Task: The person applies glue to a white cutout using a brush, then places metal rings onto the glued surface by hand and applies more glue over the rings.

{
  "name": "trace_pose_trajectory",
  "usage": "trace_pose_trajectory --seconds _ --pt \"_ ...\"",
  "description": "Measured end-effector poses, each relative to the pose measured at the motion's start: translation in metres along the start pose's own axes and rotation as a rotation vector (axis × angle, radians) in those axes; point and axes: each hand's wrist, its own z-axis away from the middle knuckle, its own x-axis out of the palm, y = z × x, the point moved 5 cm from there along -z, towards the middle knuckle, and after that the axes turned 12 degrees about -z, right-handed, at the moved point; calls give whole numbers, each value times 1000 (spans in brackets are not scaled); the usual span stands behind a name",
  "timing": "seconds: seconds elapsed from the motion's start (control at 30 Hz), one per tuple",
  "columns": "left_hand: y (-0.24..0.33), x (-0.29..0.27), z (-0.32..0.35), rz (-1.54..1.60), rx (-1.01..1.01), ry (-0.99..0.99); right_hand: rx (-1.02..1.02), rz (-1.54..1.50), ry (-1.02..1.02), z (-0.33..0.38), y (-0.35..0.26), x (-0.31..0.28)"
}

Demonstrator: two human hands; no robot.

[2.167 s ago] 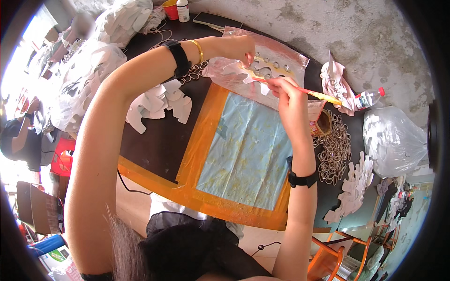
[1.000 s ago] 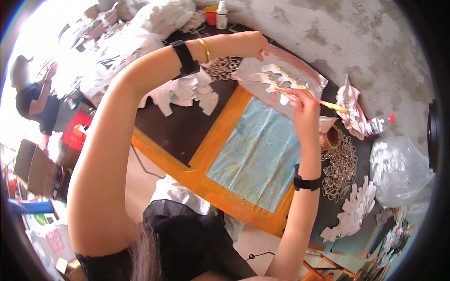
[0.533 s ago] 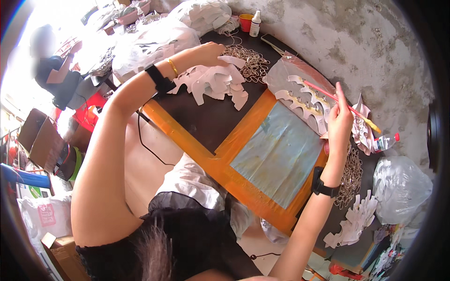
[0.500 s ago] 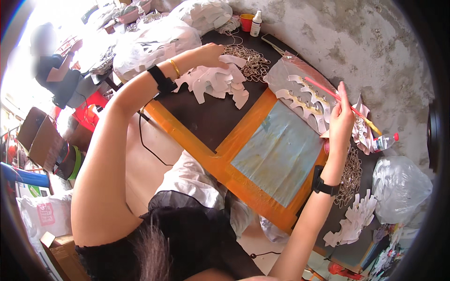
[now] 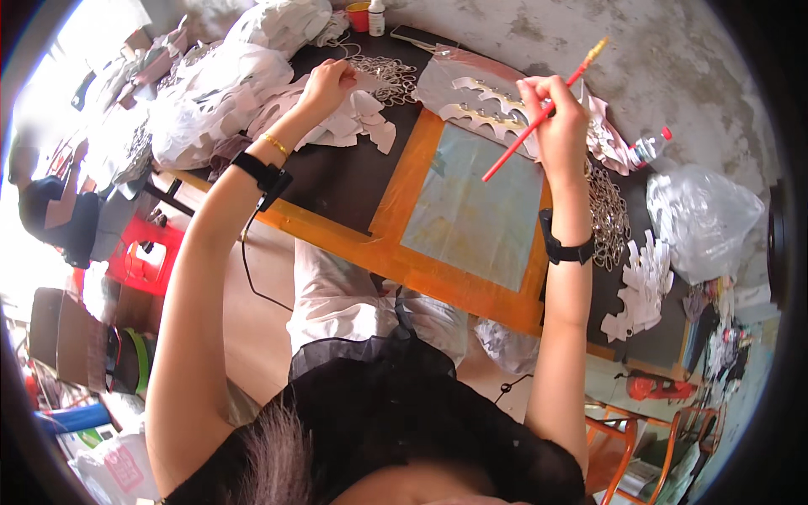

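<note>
My right hand is closed round a slim red stick with a yellowish end, held slanting above the table. Its lower red tip hangs over a blue-grey sheet bordered with orange tape. Just beyond are white scalloped strips with small metal pieces along them, lying on clear plastic. My left hand has curled fingers over a pile of white cut-out pieces. Whether anything is pinched in it is hidden. Metal links lie in a heap beside that hand.
White bundles in plastic crowd the far left. A red cup and white bottle stand by the wall. On the right are more metal links, white pieces and a clear bag. A person sits at far left.
The red stick has swung round in my right hand, its yellowish end now pointing up and away. My left hand stays by the white pieces, fingers more curled. The whole view has shifted.
</note>
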Motion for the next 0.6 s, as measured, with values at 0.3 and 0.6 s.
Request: trace_pose_trajectory --seconds 0.3,0.6 --pt "194 -34 4 523 546 -313 77 -209 -156 36 -9 26" --pt "188 84 -37 123 332 -563 229 160 -228 93 43 -29"
